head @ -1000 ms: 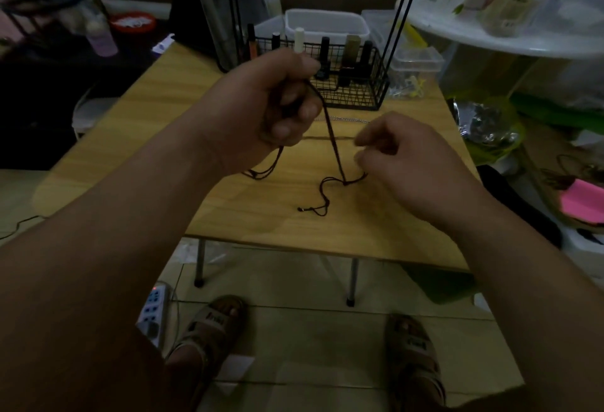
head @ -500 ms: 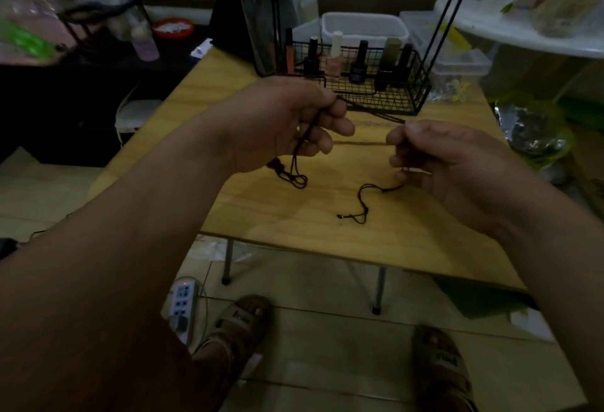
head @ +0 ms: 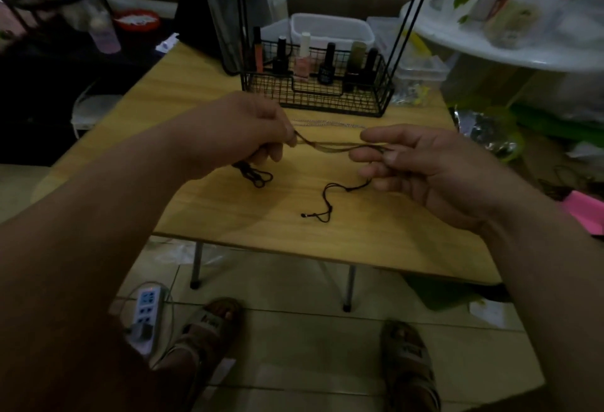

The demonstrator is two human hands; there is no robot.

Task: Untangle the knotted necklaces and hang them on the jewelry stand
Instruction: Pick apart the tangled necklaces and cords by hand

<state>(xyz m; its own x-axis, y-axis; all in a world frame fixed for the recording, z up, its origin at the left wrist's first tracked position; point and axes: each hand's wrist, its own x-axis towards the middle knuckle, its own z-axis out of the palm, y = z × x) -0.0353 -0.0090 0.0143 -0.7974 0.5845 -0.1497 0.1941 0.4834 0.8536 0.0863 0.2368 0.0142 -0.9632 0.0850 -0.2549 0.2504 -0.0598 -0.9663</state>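
- Floor, nearest: two feet in sandals (head: 209,325) on pale tiles; a white power strip (head: 147,308) lies just left of the left foot.
- Wooden tabletop (head: 209,222): its near edge runs above the feet, on thin metal legs.
- Dark cord necklace (head: 330,145): several strands are stretched almost level between the two hands, above the tabletop. A loose tail drops from the right hand and lies curled on the wood, its tip toward the near edge. A small coil of the same cord hangs below the left hand and touches the tabletop.
- Left hand (head: 248,130): grip closed, thumb and fingers pinching the left end of the stretched strands.
- Right hand (head: 425,163): grip closed, thumb and forefinger pinching the right end of the strands; remaining fingers are curled beneath.
- Silver chain (head: 327,124): lies flat on the tabletop just behind the stretched cord, apart from both hands.
- Black wire basket (head: 382,98): stands near the far edge and holds upright nail polish bottles (head: 301,67).
- Thin black rods (head: 412,19): rise from beside the basket and run out of frame.
- White plastic tub (head: 330,27): sits behind the basket.
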